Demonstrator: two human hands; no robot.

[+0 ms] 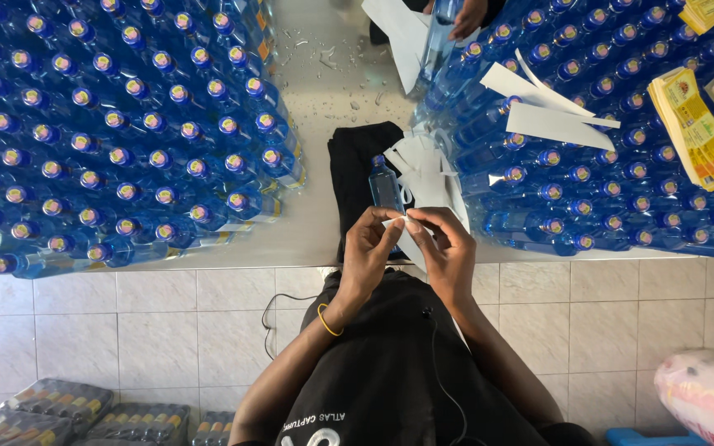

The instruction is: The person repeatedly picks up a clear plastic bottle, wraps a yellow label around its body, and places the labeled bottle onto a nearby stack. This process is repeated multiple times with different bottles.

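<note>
A small clear blue bottle (pixel 386 183) lies on a black cloth (pixel 355 165) at the counter's edge, just beyond my hands. My left hand (pixel 368 252) and my right hand (pixel 448 248) meet in front of it, fingertips pinching a white paper strip (pixel 411 221). A yellow band circles my left wrist. More white paper backing strips (pixel 427 169) pile up to the right of the bottle.
Dense rows of blue bottles with capped tops stand at left (pixel 117 132) and right (pixel 605 149). Stacks of yellow labels (pixel 696 124) rest on the right bottles. Another person's hand (pixel 466 16) holds a bottle at the far side. Wrapped bottle packs (pixel 59 405) sit on the floor.
</note>
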